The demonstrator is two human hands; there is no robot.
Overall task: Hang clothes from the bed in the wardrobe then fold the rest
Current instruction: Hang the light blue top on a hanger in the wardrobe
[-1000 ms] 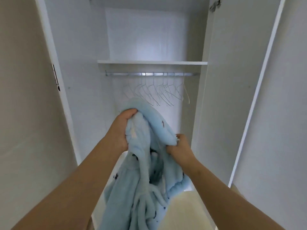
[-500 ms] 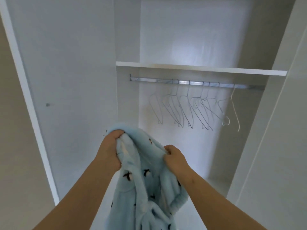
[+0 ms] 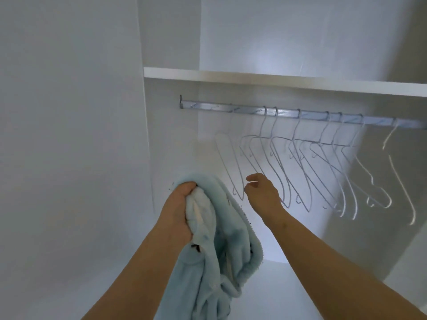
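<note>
Garment [image 3: 221,250], lt-blue fleece: bunched top clamped in L hand [image 3: 179,211] fist, rest hangs to 6 o'clock | R hand [image 3: 263,196]: holds nothing, fingers loosely curled, 3 o'clock of garment, apart from it, near leftmost wire hangers [image 3: 300,162] | hangers on metal rail [image 3: 288,113], 12-2 o'clock | shelf [image 3: 277,83] above rail | wardrobe [image 3: 69,135] white.

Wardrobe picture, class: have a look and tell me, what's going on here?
A person stands at the open wardrobe, working bare-handed. The left grip holds a bunched light-blue garment, which hangs down below it. The right grip holds nothing and reaches toward the empty wire hangers on the rail. The garment is not yet on a hanger.
</note>
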